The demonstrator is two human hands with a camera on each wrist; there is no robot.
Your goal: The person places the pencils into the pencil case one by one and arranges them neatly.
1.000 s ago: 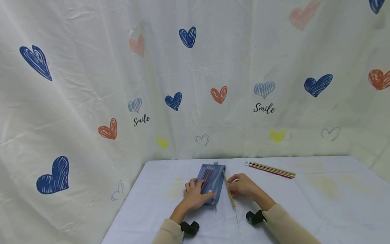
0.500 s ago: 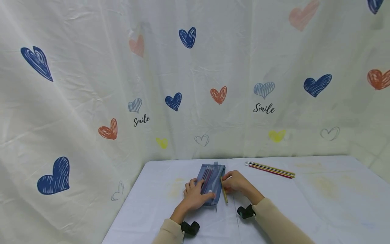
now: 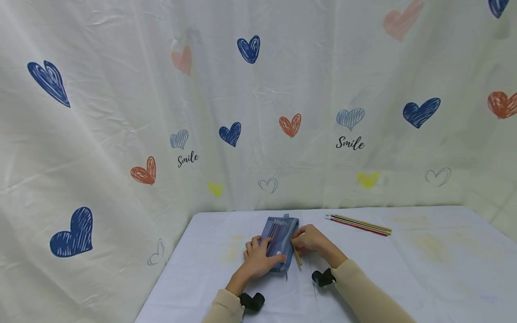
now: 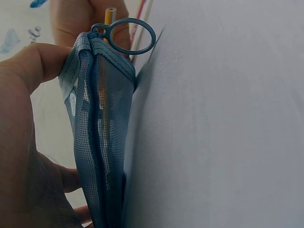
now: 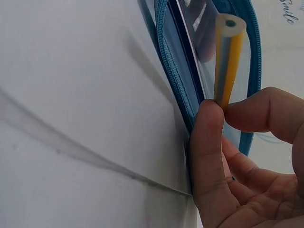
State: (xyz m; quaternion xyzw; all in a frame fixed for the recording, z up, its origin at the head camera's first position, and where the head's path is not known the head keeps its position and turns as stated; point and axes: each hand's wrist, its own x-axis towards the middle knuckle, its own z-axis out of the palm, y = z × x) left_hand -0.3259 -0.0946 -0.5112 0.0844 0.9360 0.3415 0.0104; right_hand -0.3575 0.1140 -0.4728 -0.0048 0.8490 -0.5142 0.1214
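A blue mesh pencil case (image 3: 283, 240) lies on the white tablecloth, with several pencils showing dark through its mesh. My left hand (image 3: 257, 259) rests across it and holds it, thumb toward the right side and fingers at the left. In the left wrist view, the thumb (image 4: 45, 64) touches the zipped end near a ring pull (image 4: 150, 34). My right hand (image 3: 311, 241) pinches a yellow-striped pencil (image 5: 230, 57) between thumb and forefinger at the case's unzipped right side. The pencil's far part is inside the case, and its flat end sticks out toward me.
A bundle of several pencils (image 3: 359, 225), yellow, black and red, lies at the back of the table, right of the case. A white curtain (image 3: 307, 89) printed with hearts hangs behind the table. Black wrist cameras (image 3: 252, 302) sit on both sleeves.
My right hand has moved left to the case's edge, sliding the pencil farther into the open side, so less of it sticks out. The left hand and the case have stayed in place.
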